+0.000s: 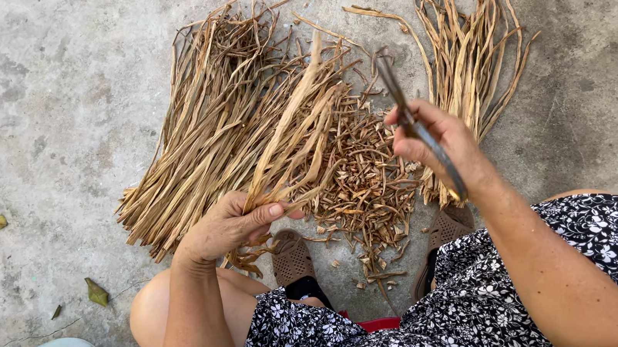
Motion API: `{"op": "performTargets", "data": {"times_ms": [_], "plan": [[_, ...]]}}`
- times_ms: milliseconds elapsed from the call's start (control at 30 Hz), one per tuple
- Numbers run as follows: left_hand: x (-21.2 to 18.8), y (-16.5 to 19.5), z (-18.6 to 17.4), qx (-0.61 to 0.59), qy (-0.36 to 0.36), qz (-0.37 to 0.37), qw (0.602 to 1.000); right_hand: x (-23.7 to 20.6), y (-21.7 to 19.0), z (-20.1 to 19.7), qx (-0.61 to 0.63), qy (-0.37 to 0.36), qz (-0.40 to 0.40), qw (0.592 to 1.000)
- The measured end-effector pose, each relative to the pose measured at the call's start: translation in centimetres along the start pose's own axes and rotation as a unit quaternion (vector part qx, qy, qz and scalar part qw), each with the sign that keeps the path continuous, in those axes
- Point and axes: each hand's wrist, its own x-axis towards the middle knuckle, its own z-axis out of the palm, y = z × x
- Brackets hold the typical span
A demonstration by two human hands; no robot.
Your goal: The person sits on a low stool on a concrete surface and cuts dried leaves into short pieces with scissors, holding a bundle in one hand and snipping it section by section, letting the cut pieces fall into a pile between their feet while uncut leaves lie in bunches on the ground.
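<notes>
Concrete floor, dusty, dried brown stalks spread all over. Left hand closed round small bunch of stalks, long axis running up and right, away from body. Right hand gripping dark scissors, blades pointing up-left, probably slightly parted, hard to tell. Scissors sit just right of bunch, so right hand nearer free ends. Trimmed bits pile between hands, big uncut heap on left, sorted bundle at right.
</notes>
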Motion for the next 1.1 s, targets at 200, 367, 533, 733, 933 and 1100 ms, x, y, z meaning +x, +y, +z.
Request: {"op": "performTargets", "data": {"times_ms": [200, 367, 533, 733, 933, 1100], "plan": [[0.3, 1.2, 0.2, 0.045, 0.002, 0.002, 0.999, -1.1, -1.8, 0.5, 0.017, -0.098, -0.054, 0.994], [1.5, 1.4, 0.6, 0.085, -0.039, -0.011, 0.996, -0.8, -1.7, 1.5, -0.01, -0.079, 0.009, 0.997], [1.8, 0.9, 0.4, 0.104, -0.025, -0.019, 0.994, -0.1, -0.3, 2.6, 0.109, -0.014, 0.035, 0.993], [3.3, -0.4, -0.9, -0.031, 0.15, 0.136, 0.979, 0.9, -1.0, 3.8, 0.141, 0.015, -0.023, 0.99], [5.2, 1.9, 0.1, -0.272, 0.113, 0.304, 0.906, 1.5, -2.5, 10.3, 0.105, -0.058, -0.001, 0.993], [7.3, 2.8, 2.1, -0.324, 0.115, 0.39, 0.855, 1.8, -1.9, 13.5, -0.05, -0.052, -0.098, 0.993]]}}
